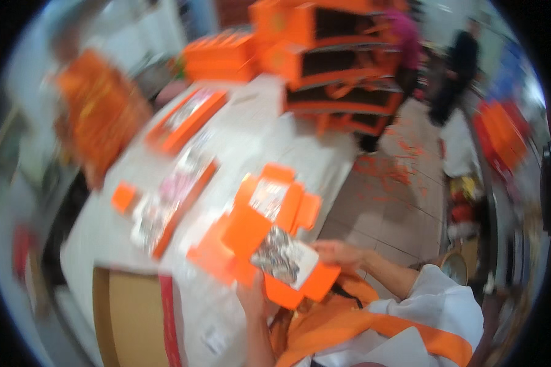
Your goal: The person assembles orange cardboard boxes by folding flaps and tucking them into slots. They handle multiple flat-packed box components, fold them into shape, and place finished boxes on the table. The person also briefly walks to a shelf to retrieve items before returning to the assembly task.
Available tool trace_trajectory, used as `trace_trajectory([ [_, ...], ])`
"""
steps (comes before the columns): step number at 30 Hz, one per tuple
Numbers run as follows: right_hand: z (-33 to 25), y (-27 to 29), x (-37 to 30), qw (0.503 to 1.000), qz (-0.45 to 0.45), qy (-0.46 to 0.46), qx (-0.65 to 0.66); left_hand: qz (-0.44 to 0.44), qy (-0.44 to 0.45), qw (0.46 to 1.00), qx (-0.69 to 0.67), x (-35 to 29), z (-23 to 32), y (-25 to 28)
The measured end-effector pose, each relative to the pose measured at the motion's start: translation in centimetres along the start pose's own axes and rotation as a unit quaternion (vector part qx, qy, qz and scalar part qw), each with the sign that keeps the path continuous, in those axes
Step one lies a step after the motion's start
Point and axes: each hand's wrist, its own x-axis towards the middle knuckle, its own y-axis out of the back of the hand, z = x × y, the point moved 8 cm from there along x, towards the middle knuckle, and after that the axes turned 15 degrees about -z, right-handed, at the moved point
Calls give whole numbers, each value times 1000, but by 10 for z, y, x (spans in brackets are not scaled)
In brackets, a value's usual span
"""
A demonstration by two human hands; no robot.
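- Though the blur softens everything, I can see the right hand (339, 254) curled closed on one edge of the orange carton (292, 295), by its pale panel (307, 263).
- The left hand (255, 298) is against the carton's opposite side; its fingers are hidden, so I can't tell how closed it is.
- The carton itself is at the table's (260, 128) near right edge, in front of the wearer's orange apron (342, 324).
- I'd worry about that edge: a loose left-hand grip could let the carton tip off the table, and a hard pinch might crease the card.
- It looks bright orange and flat-sided, the panel whitish with a mottled grey patch.
- Farther in on the table, orange card with a printed panel (268, 199) lies spread; where it meets the carton, I can't tell.
- Across the table's far end, orange boxes (287, 58) stand stacked.
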Motion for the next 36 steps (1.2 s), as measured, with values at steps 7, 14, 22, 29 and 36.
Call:
trace_trajectory([
  [7, 50, -50, -93, 936, 321, 118, 82, -239, 52, 967, 74, -12, -38, -93],
  [14, 85, -50, -99, 899, 380, 184, 114, -310, 36, 941, 135, 2, -55, -106],
  [22, 90, -43, -133, 936, 333, 103, 47, -219, 23, 967, 125, 31, -56, -118],
  [29, 100, -28, -123, 949, 307, 61, 39, -153, 9, 981, 119, 31, -55, -109],
  [36, 119, -21, -110, 946, 316, 70, -12, -134, 10, 987, 87, 29, -65, -93],
])
